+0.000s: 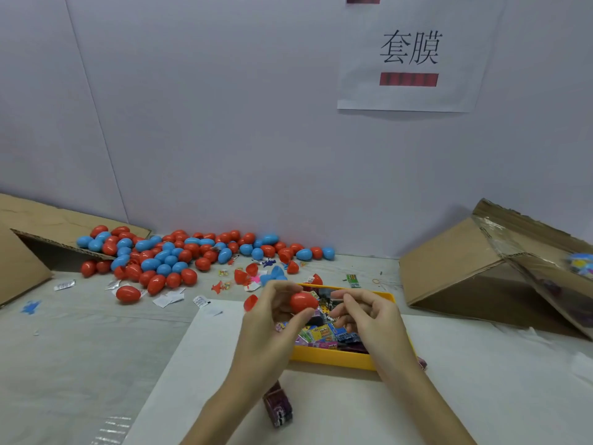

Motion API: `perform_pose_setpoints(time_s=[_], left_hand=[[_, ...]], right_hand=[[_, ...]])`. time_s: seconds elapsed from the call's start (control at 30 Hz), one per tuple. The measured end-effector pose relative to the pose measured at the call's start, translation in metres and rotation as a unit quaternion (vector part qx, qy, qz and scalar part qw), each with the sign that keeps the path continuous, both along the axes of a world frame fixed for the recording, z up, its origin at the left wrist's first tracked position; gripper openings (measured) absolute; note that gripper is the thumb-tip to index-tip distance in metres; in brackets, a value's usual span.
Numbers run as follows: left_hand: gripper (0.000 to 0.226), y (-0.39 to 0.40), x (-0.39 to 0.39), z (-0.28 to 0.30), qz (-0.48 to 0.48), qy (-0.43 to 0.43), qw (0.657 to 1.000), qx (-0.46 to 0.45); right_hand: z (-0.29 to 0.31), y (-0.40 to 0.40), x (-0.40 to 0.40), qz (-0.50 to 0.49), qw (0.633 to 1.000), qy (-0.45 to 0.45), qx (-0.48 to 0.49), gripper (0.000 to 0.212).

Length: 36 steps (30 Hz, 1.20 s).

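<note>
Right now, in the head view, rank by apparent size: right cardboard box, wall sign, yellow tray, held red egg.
Cardboard box and wall sign: alike, box nearer, unranked.
Yellow tray, partly hidden.
Red egg.

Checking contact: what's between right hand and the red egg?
Head view: bare gap between right hand and red egg; yellow tray's packets show beneath.

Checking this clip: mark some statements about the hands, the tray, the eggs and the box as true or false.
1. The left hand holds a red egg. True.
2. The yellow tray is empty. False: it holds small colourful packets.
3. The eggs piled by the wall are red and blue. True.
4. The cardboard box on the right stands upright. False: it lies tipped over on a slant.
</note>
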<state>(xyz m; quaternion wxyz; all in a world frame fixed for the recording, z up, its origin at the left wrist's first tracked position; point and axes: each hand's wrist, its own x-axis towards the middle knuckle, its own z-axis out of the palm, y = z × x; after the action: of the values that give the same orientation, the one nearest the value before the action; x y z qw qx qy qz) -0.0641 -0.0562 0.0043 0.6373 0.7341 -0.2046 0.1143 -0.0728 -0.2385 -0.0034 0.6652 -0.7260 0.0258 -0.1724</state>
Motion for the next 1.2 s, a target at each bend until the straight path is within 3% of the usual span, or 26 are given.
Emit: perform_pose_setpoints(time_s=[0.2, 0.37, 0.43, 0.5, 0.6, 0.73, 0.93, 1.07, 1.13, 1.2], left_hand=[[0.036, 0.001, 0.001, -0.005, -0.037, -0.074, 0.992, 0.091], [0.052, 0.004, 0.006, -0.008, -0.027, -0.122, 0.984, 0.126], [0.047, 0.005, 0.007, -0.007, -0.002, -0.138, 0.982, 0.127], [0.043, 0.01, 0.01, -0.004, 0.027, -0.118, 0.987, 0.102], [0.031, 0.019, 0.016, -0.002, 0.054, -0.076, 0.994, 0.063], [0.032, 0.025, 0.019, -0.001, 0.073, -0.09, 0.99, 0.082], [0.039, 0.02, 0.018, -0.005, 0.079, -0.114, 0.983, 0.116], [0.041, 0.019, 0.017, -0.007, 0.091, -0.079, 0.988, 0.098], [0.035, 0.019, 0.016, -0.009, 0.093, -0.081, 0.984, 0.13], [0.034, 0.019, 0.015, -0.009, 0.084, -0.086, 0.981, 0.155]], right_hand=[[0.003, 0.014, -0.012, 0.055, 0.99, -0.044, -0.124, 0.021], [0.003, 0.02, -0.015, 0.043, 0.989, -0.042, -0.138, 0.017], [0.006, 0.019, -0.016, 0.062, 0.988, -0.056, -0.128, 0.013], [0.006, 0.014, -0.015, 0.011, 0.987, -0.074, -0.141, 0.015], [0.003, 0.0, -0.013, -0.102, 0.949, -0.081, -0.286, 0.018], [-0.001, -0.007, -0.012, -0.074, 0.905, -0.05, -0.415, 0.014], [0.0, 0.01, -0.014, 0.023, 0.881, -0.058, -0.469, 0.028], [0.006, -0.008, -0.013, -0.089, 0.886, -0.04, -0.453, 0.019], [0.008, -0.022, -0.015, -0.14, 0.893, -0.03, -0.427, 0.011], [0.007, -0.028, -0.016, -0.13, 0.905, -0.013, -0.406, 0.006]])
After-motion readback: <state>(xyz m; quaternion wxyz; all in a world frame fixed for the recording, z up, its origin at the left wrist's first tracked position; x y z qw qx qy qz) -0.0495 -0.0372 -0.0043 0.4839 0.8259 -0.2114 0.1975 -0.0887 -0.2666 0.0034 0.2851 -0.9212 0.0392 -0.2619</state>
